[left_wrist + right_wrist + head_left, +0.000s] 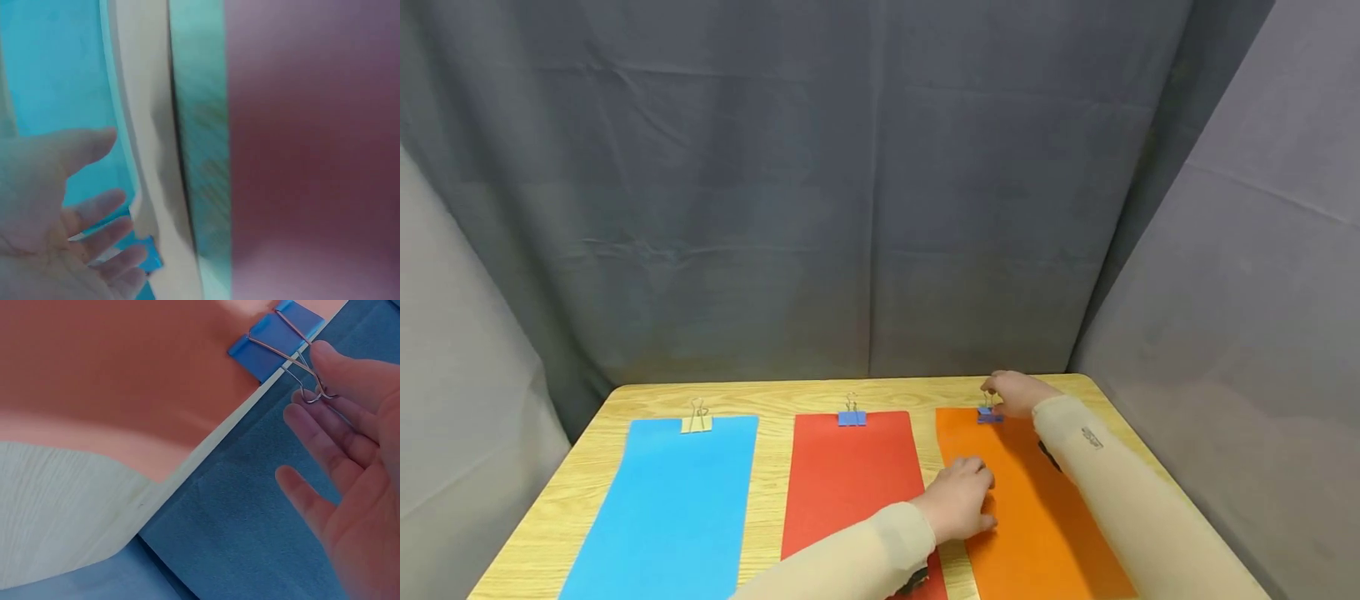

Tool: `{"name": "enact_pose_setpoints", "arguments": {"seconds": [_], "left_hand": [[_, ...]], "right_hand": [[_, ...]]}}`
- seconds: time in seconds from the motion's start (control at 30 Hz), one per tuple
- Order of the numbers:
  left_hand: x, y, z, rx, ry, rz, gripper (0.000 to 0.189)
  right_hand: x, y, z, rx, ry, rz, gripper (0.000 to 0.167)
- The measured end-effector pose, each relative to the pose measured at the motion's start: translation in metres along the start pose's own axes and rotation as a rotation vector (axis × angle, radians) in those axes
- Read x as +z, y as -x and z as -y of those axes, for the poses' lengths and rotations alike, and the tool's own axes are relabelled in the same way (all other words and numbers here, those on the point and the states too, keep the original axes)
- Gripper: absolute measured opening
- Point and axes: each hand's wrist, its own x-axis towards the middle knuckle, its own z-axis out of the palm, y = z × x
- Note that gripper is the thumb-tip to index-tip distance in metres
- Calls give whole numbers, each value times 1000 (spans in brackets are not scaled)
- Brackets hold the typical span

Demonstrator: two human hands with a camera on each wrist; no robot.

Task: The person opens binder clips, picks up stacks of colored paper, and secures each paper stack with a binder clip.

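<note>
My right hand (1015,393) is at the top edge of an orange sheet (1022,500), where a blue binder clip (990,416) sits on the paper. Up close in the right wrist view, the clip's wire handles reach between the thumb and first fingers. An index fingertip (301,399) meets the handle ends, while the thumb stands apart from it. My left hand (957,498) hovers or rests over the left edge of the orange sheet, fingers spread and holding nothing. In the left wrist view the left hand (56,206) shows loose fingers before blurred coloured surfaces.
A red sheet (850,475) with a blue binder clip (852,418) lies in the middle of the wooden table (775,467). To the left lies a blue sheet (677,508) with a yellow binder clip (697,424). Grey curtains (775,208) close off the back and sides.
</note>
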Motion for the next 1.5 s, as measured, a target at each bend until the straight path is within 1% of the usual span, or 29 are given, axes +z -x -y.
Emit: {"name": "enact_pose_setpoints", "arguments": {"seconds": [0.07, 0.17, 0.27, 0.37, 0.57, 0.7, 0.77, 1.0, 1.23, 1.37, 1.5], "left_hand": [[-1, 2, -5, 37, -20, 41, 39], [-5, 6, -11, 72, -21, 89, 40], [-5, 9, -14, 89, -16, 110, 40], [-4, 12, -16, 89, -28, 115, 39], [3, 14, -21, 74, -75, 110, 39], [11, 13, -22, 74, -82, 131, 38], [12, 13, -23, 75, -85, 138, 37], [8, 17, -28, 78, -91, 130, 38], [8, 18, -29, 73, -81, 152, 39], [9, 18, -29, 66, -72, 170, 40], [9, 17, -30, 68, -81, 172, 41]], "right_hand": [[3, -1, -2, -6, -3, -21, 44], [9, -2, -6, -5, -13, -40, 43], [14, -1, -8, 7, -32, -50, 42], [17, -1, -9, 23, -55, -58, 41], [20, 1, -11, 4, -56, -83, 42], [25, -2, -15, 15, -69, -90, 43], [27, -4, -16, 21, -70, -92, 44], [33, -8, -18, 37, -105, -83, 44], [37, -9, -21, 7, -155, -72, 42], [41, -12, -21, 30, -198, -64, 41], [43, -13, -22, 47, -209, -70, 39]]}}
